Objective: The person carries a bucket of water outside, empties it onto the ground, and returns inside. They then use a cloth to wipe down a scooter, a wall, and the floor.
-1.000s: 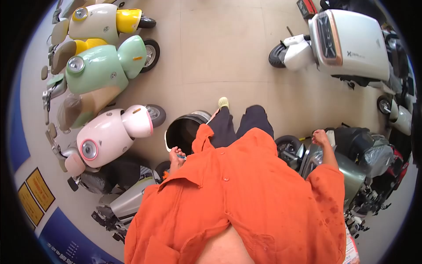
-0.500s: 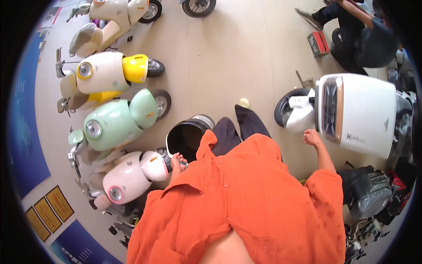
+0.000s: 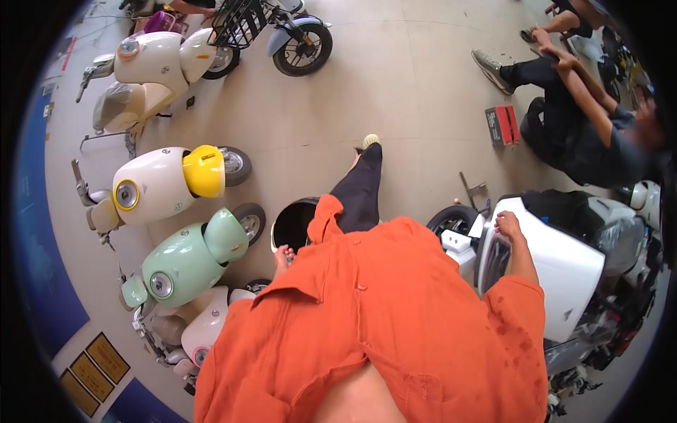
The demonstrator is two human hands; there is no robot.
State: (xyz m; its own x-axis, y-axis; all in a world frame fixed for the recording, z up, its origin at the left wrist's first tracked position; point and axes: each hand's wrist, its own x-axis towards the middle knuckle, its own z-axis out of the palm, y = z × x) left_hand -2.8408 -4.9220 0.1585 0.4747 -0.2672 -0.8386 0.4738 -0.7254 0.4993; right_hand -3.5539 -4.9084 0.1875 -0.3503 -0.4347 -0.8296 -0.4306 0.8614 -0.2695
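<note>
At my left side, my left hand [image 3: 284, 258] is closed at the rim of a black bucket [image 3: 295, 216], with a bit of light blue showing at the fingers. The grip itself is mostly hidden by my orange shirt [image 3: 338, 303]. The bucket hangs beside my leg with its dark mouth facing up. My right hand [image 3: 506, 224] swings free on the other side, fingers loosely bent, holding nothing. In the picture it overlaps the white front panel of a scooter [image 3: 557, 261]; contact cannot be made out.
Along the left stand a yellow-and-cream scooter [image 3: 155, 185], a mint green scooter [image 3: 187, 264] and a pink scooter [image 3: 208, 321]. A grey-blue-fendered bike [image 3: 303, 46] stands ahead. At right, a person [image 3: 599, 134] sits near a red-and-black box [image 3: 502, 125].
I have walked forward, so the scooters and the seated person sit lower in view. The bucket has travelled along with my left hand. My right hand now overlaps the white scooter.
</note>
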